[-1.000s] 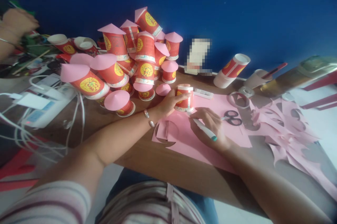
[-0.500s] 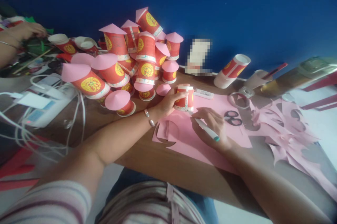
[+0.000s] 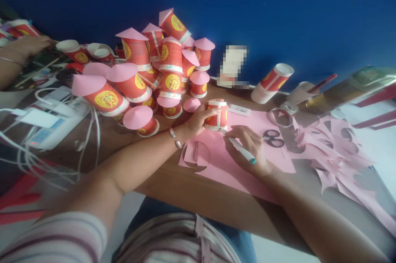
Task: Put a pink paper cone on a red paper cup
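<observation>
My left hand (image 3: 198,120) is wrapped round a small red and yellow paper cup (image 3: 217,116) that stands upside down on a pink paper sheet (image 3: 225,164). My right hand (image 3: 249,147) grips a white pen with a green cap (image 3: 243,150), its tip at the base of the cup on the sheet. A cut-out circle shape (image 3: 195,155) shows in the pink sheet to the left. Black scissors (image 3: 274,138) lie on the paper just right of my right hand.
A heap of red cups with pink cone tops (image 3: 148,73) is piled at the back left. White cables and a power strip (image 3: 46,127) lie left. Pink paper scraps (image 3: 337,147), a tape roll (image 3: 280,116) and a lying cup stack (image 3: 272,82) are right. Another person's hand (image 3: 27,44) works far left.
My right hand with the pen has crept slightly left along the cup's base. The other person's hand at far left has dropped lower and moved right. My left hand stays on the cup.
</observation>
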### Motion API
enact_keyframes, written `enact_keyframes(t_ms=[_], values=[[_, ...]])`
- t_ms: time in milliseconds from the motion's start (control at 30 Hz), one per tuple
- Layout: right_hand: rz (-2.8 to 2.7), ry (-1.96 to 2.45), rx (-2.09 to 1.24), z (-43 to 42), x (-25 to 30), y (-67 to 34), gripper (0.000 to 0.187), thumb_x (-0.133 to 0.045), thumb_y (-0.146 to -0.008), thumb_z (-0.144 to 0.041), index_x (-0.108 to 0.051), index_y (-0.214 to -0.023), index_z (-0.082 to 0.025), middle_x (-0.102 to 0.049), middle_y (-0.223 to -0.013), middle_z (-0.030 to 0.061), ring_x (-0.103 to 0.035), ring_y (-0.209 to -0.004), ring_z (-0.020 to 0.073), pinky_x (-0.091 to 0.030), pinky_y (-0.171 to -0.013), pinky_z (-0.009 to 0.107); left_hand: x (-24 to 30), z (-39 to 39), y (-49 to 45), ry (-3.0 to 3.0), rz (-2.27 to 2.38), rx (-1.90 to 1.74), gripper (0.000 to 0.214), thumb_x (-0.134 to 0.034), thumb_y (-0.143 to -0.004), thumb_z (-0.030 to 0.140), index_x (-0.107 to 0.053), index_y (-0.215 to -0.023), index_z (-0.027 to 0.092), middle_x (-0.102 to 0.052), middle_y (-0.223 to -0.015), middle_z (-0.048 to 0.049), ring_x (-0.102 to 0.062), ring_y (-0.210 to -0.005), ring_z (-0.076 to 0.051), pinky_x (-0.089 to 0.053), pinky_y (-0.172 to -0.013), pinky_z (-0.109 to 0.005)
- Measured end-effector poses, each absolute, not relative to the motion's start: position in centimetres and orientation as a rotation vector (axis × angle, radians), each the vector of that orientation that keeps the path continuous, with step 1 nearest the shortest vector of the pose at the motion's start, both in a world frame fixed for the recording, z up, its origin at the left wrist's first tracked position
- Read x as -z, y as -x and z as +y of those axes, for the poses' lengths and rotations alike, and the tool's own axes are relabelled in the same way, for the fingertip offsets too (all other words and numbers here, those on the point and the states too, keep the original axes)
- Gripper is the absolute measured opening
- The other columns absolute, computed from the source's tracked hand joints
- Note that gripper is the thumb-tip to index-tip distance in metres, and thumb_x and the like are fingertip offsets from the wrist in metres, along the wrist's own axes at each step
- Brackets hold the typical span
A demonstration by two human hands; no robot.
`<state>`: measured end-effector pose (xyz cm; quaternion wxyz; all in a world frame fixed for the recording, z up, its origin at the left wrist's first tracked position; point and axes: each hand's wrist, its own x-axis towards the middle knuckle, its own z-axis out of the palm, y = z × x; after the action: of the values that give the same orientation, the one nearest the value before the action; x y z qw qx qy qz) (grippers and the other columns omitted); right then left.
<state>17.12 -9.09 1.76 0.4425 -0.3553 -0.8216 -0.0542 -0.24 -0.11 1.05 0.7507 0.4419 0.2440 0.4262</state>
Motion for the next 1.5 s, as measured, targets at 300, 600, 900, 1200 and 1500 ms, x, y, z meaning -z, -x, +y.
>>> enact_keyframes(t_ms=[300, 600, 900, 1200, 1500], values=[[-2.053, 0.903, 0.141, -9.2, -1.6, -17.2, 0.016, -0.061, -0.091, -0.009, -0.055, -0.095, -0.023, -0.067, -0.074, -0.0011, -0.069, -0.07, 0.0185, -0.06, -0.071, 0.035, -0.5, 0.0, 0.3, -0.992, 0.527, -0.945, 0.041, -0.073, -0.08, 0.038, -0.068, -0.116, 0.02, -0.071, -0.093, -0.0041, -0.065, -0.085, -0.021, -0.051, -0.08, -0.036], [-2.039, 0.843, 0.099, -9.4, -2.4, -17.2, 0.017, -0.062, -0.089, -0.009, -0.057, -0.096, -0.024, -0.067, -0.073, -0.0019, -0.07, -0.069, 0.0188, -0.063, -0.079, 0.039, -0.6, 0.2, 0.2, -0.992, 0.492, -0.994, 0.034, -0.073, -0.08, 0.037, -0.07, -0.11, 0.02, -0.071, -0.093, -0.0042, -0.067, -0.089, -0.022, -0.051, -0.083, -0.037], [-2.084, 0.774, -0.006, -9.5, -2.6, -16.7, 0.02, -0.062, -0.089, -0.005, -0.058, -0.099, -0.022, -0.068, -0.076, -0.0032, -0.065, -0.063, 0.0141, -0.062, -0.099, 0.049, 0.2, 0.6, 0.3, -0.846, 0.566, -1.023, 0.047, -0.074, -0.079, 0.033, -0.068, -0.125, 0.022, -0.073, -0.11, -0.0043, -0.067, -0.102, -0.023, -0.051, -0.088, -0.038], [-2.109, 0.681, -0.052, -9.7, -2.5, -16.5, 0.023, -0.059, -0.089, -0.004, -0.059, -0.103, -0.023, -0.071, -0.08, -0.002, -0.069, -0.069, 0.0155, -0.064, -0.096, 0.048, -1.0, -0.2, -0.2, -0.994, 0.516, -0.966, 0.033, -0.078, -0.081, 0.041, -0.07, -0.105, 0.02, -0.069, -0.094, -0.0032, -0.065, -0.092, -0.02, -0.052, -0.086, -0.036], [-2.033, 0.825, 0.079, -9.5, -2.6, -16.8, 0.018, -0.064, -0.09, -0.008, -0.06, -0.1, -0.023, -0.071, -0.078, 0.0007, -0.073, -0.074, 0.0191, -0.063, -0.071, 0.035, -0.7, -0.3, -0.3, -1.063, 0.539, -0.968, 0.026, -0.077, -0.082, 0.037, -0.066, -0.096, 0.018, -0.062, -0.086, -0.0009, -0.058, -0.08, -0.014, -0.048, -0.075, -0.029]])
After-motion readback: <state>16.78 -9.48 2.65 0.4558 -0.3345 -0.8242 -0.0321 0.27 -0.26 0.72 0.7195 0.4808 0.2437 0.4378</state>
